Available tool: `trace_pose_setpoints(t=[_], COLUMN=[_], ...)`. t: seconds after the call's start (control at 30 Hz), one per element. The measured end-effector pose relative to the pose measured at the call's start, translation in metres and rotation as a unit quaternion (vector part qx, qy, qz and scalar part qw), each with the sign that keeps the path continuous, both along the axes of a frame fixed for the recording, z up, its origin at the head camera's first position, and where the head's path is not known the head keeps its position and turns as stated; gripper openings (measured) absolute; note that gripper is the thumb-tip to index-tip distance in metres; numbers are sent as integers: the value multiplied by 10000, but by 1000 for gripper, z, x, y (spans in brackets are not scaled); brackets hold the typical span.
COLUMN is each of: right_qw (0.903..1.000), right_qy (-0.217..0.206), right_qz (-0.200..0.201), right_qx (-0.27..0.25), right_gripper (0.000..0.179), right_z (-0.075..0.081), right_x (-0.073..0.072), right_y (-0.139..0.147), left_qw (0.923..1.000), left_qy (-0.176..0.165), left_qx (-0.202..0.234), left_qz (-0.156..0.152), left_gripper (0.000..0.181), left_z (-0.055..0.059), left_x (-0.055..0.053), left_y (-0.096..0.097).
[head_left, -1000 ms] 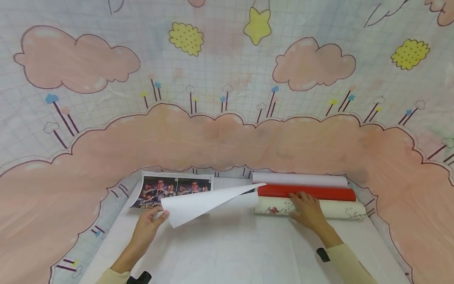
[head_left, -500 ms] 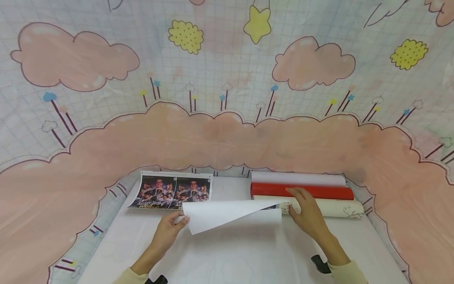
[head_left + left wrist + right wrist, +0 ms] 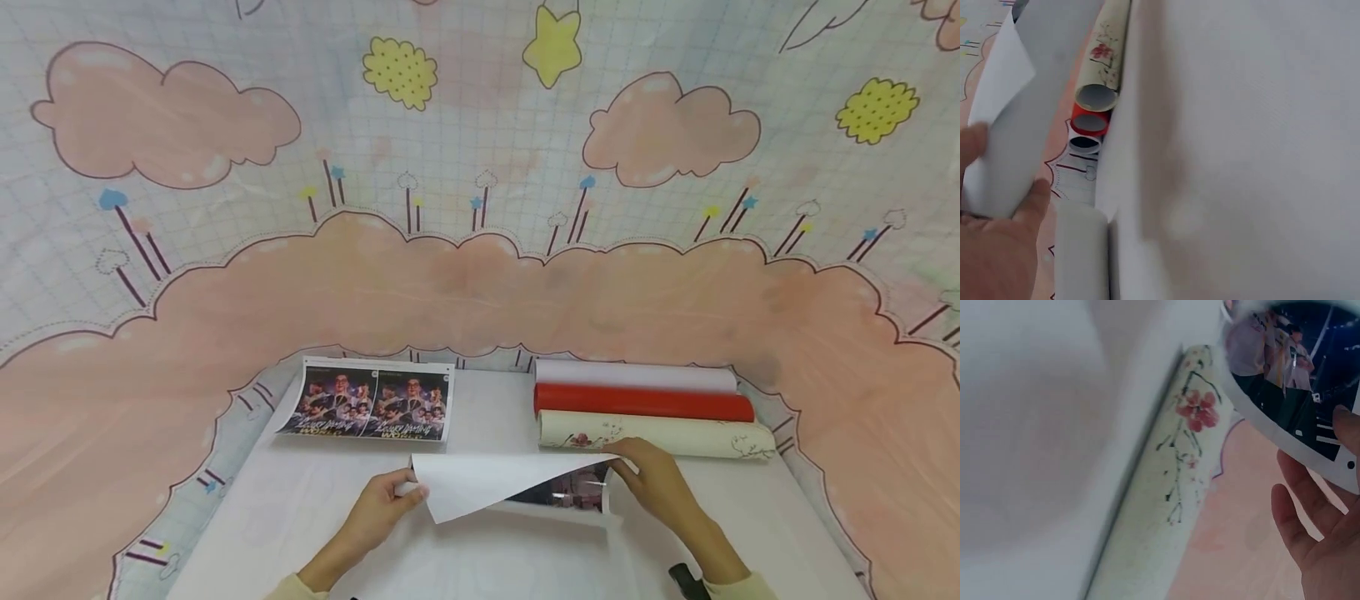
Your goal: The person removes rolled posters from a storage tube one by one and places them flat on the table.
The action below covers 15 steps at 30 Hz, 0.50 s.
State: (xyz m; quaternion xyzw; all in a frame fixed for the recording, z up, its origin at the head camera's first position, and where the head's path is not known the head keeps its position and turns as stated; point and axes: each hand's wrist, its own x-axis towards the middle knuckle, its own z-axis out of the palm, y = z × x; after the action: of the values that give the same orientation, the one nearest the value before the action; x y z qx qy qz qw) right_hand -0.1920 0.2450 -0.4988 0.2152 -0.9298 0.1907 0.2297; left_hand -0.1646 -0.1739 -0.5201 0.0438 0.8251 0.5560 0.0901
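A pale fabric-like backdrop, printed with a faint blue grid, fills the far side of the room ahead of me and shows some light creases. Near its top hang a yellow star, a pink cloud to the left and a smaller one to the right, with dotted yellow patches among them. Below, thin dark sticks topped with hearts and stars rise from a broad peach-pink band with a scalloped outline, which curves nearer on both sides. It surrounds a plain white tabletop. The light is soft, casting blurred grey shadows.
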Motion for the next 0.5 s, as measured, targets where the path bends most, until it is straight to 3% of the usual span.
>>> trace_pose_setpoints(t=[0.1,0.27,0.37,0.5], right_qw=[9998,9981,9969,9943], right_qy=[-194,-592,-737,-1027], right_qz=[-58,-197,-243,-285], right_qx=[75,4,-81,-25], right_gripper=[23,16,9,10], right_z=[-8,-16,-16,-16], right_x=[5,11,11,11], right_y=[1,1,-1,-4], left_qw=[9986,9948,9871,9701], left_qy=[125,403,950,1578], left_qx=[-207,-410,-742,-1349], left_qz=[-475,-836,-1058,-1259], left_gripper=[25,20,10,8], left_z=[-4,-12,-18,-26], left_x=[3,2,1,1], left_y=[-3,-7,-10,-13])
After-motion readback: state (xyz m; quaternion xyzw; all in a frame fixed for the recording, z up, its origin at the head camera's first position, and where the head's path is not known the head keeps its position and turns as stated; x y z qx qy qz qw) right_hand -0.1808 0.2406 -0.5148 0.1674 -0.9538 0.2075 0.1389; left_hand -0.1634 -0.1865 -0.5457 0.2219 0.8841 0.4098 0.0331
